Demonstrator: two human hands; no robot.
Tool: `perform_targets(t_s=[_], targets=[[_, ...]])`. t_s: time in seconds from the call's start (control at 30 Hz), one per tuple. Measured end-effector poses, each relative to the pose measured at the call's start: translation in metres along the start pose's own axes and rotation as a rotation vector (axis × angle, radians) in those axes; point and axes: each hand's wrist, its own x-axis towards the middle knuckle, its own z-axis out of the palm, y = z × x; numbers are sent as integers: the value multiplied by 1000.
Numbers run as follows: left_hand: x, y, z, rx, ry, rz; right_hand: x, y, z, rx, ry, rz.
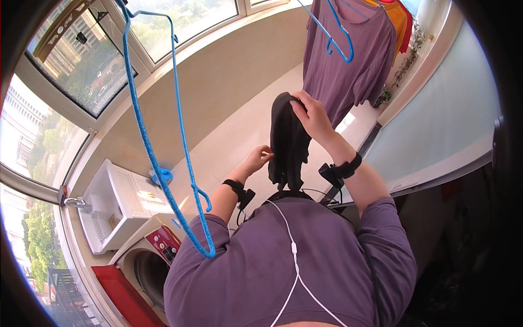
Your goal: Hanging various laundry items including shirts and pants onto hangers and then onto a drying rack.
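Note:
A black cloth garment [282, 139] hangs in front of me, bunched and folded at its top. My right hand [314, 114] pinches its upper edge between thumb and fingers. My left hand [258, 158] is at the garment's left edge with its fingers curled; whether they grip the cloth or only touch it cannot be made out. Nearest to my left arm, an unoccupied blue hanger [179, 135] hangs close to the camera. Beyond my right hand, a purple T-shirt [347, 61] hangs by a blue hanger [341, 41].
Orange [394, 20] and red shirts [406, 32] hang behind the purple one. At left stand a white laundry sink [126, 192] with a tap and a front-loading washing machine [153, 265] with its red door swung out. A frosted glass panel [441, 118] is at right, windows [94, 65] at left.

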Motion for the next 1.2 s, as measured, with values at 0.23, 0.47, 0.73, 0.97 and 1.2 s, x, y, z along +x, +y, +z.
perform_targets(t_s=[0.23,0.47,0.73,0.97,1.2], targets=[[24,8,37,24,43,130,-12,-18,-13,7,-36,18],[3,38,-11,151,618,160,-36,64,-89,-238,144,256],[-34,133,-34,431,783,601,-24,97,-115,-326,-583,419],[-43,126,-13,471,703,557,118,-5,-99,667,5,287],[-67,102,-24,372,777,422,173,-32,-88,478,-105,179]])
